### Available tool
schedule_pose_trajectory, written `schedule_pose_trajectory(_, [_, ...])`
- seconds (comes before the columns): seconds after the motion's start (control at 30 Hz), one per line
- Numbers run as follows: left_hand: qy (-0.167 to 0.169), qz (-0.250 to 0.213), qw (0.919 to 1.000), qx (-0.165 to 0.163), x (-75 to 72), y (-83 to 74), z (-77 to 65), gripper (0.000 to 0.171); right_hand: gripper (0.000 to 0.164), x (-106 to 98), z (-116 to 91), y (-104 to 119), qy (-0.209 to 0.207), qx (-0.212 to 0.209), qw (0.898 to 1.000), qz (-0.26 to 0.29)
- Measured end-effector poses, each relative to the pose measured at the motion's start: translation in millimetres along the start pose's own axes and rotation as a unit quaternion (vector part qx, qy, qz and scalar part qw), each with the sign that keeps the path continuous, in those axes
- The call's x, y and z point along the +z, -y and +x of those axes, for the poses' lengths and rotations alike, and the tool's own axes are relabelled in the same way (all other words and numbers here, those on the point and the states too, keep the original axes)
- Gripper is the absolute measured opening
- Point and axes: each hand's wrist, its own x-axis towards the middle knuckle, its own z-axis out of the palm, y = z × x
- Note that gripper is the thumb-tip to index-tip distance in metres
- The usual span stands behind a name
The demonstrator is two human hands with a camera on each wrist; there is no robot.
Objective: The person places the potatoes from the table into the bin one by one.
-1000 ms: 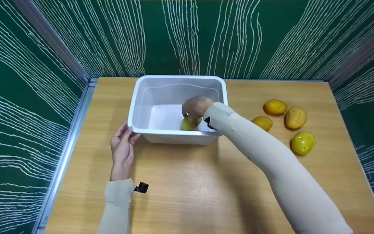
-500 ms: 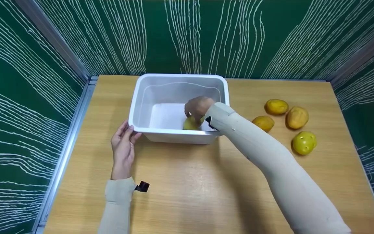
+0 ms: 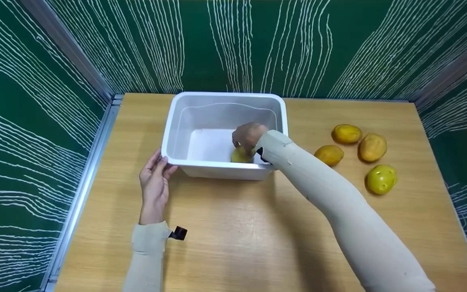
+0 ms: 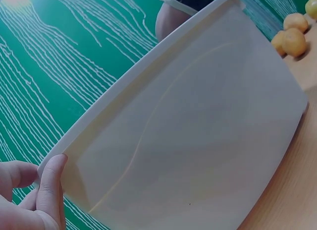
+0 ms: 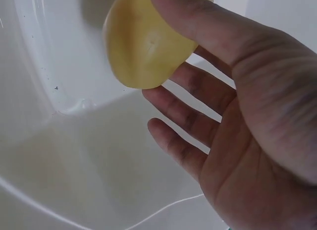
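A deep white plastic bin (image 3: 225, 164) stands on the wooden table. At its near left corner my left hand (image 3: 154, 182) pinches the rim between thumb and fingers; the left wrist view shows the thumb (image 4: 52, 178) over the bin's outer side. Inside the bin, my right hand (image 3: 249, 134) holds a smooth yellow potato (image 5: 146, 44) low down, near the front wall. Thumb and forefinger side grip the potato in the right wrist view, while the lower fingers (image 5: 176, 145) spread out beneath. From the head view, the hand partly covers the potato.
To the right of the bin lie several loose potatoes: three yellow-brown ones, including a potato (image 3: 347, 134) at the back, and a greener dimpled potato (image 3: 381, 179) nearer the front. Green walls with white wavy lines (image 3: 298, 48) enclose the table (image 3: 225, 243) at the back and sides.
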Motion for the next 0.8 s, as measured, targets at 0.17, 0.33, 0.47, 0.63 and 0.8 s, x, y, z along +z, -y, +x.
schedule_pose_trajectory(0.17, [0.006,-0.004,1.0,0.004,0.7,0.8,0.0,0.046,0.051,5,2,-2,-0.013,0.008,1.0,0.003])
schedule_pose_trajectory(0.33, [0.01,-0.005,0.9999,0.005,1.8,0.9,0.1,0.047,0.046,10,5,-3,-0.017,0.035,0.998,0.051])
schedule_pose_trajectory(0.47, [0.001,-0.005,1.0,0.004,0.7,1.0,0.1,0.047,0.039,11,11,-2,-0.014,0.043,0.999,0.014])
schedule_pose_trajectory(0.63, [-0.003,-0.005,1.0,0.0,0.0,1.9,0.9,0.047,0.032,13,13,-4,-0.012,0.069,0.996,0.047])
schedule_pose_trajectory(0.8, [-0.002,0.0,1.0,-0.004,-0.8,2.6,1.1,0.047,0.042,11,6,-5,-0.014,0.074,0.995,0.069])
